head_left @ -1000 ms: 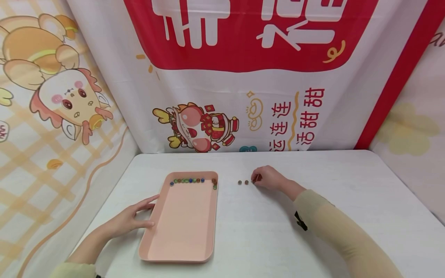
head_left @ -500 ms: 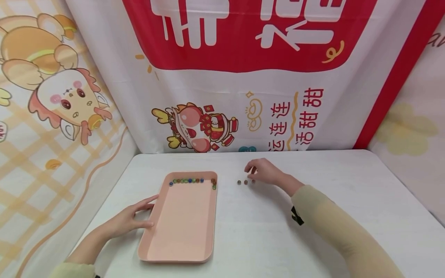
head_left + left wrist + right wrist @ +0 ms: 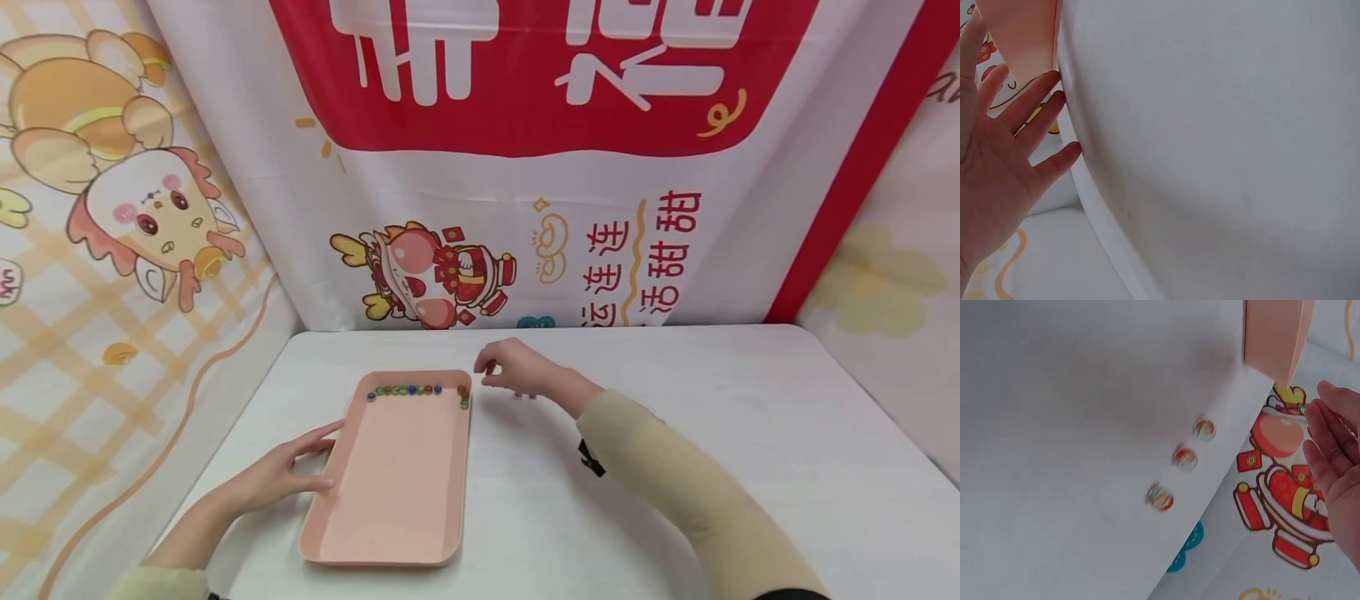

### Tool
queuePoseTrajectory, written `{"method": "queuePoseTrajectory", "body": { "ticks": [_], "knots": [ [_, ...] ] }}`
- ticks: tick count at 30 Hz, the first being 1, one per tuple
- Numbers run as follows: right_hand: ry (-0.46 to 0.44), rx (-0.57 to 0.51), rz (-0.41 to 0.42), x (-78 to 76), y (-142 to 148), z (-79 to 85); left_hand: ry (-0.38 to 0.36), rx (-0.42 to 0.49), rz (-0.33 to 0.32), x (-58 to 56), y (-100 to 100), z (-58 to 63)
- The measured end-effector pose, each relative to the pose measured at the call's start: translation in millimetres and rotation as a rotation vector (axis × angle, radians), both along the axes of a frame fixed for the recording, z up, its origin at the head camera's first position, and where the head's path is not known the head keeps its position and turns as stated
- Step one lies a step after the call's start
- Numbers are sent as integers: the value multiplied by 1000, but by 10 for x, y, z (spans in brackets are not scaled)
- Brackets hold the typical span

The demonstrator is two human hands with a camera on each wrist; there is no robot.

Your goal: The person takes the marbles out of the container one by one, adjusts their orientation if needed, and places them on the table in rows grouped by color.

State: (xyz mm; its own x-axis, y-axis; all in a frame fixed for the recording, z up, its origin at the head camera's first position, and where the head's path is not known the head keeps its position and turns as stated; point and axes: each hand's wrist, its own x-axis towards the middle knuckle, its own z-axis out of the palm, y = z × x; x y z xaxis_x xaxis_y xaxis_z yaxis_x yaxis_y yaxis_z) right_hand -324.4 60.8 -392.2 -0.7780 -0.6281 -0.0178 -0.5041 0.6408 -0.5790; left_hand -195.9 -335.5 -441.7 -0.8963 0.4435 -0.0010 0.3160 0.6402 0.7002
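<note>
In the head view, a pink tray (image 3: 393, 483) lies on the table. Several glass marbles (image 3: 412, 390) line its far edge, and three more (image 3: 464, 397) sit at its far right corner. My left hand (image 3: 273, 479) rests its fingers and thumb against the tray's left rim; the left wrist view shows the fingers (image 3: 1041, 100) spread. Raised just right of the tray's far corner, my right hand (image 3: 517, 367) has loosely bent fingers and nothing visible in them. Three marbles (image 3: 1185, 457) lie in a line on the table in the right wrist view; my right hand partly hides them in the head view.
The white table (image 3: 570, 517) stretches right of the tray and towards the front. Behind it hangs a red and white printed cloth (image 3: 517, 183), with a patterned cloth (image 3: 135, 250) along the left side.
My right hand has lifted off the third marble of the line on the table and moved left to the tray's far right corner. The left hand and tray have stayed put.
</note>
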Motion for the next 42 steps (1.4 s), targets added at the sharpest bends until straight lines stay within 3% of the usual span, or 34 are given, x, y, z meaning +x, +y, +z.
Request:
{"method": "queuePoseTrajectory", "body": {
  "ticks": [6, 16, 21, 28, 42],
  "knots": [
    [18, 42, 34, 18, -275, -45, -7, 23, -15, -10, 6, -16],
    [-9, 89, -11, 36, -537, -183, -12, 1, -20, -25, 31, 0],
    [30, 159, -38, 4, -574, -249, -14, -4, -9, -29, 28, 1],
    [102, 289, -8, -10, -610, -237, -4, -13, -4, -41, 28, 10],
    [57, 269, -31, -16, -661, -273, -14, -2, 1, -34, -7, -17]
  ]
}}
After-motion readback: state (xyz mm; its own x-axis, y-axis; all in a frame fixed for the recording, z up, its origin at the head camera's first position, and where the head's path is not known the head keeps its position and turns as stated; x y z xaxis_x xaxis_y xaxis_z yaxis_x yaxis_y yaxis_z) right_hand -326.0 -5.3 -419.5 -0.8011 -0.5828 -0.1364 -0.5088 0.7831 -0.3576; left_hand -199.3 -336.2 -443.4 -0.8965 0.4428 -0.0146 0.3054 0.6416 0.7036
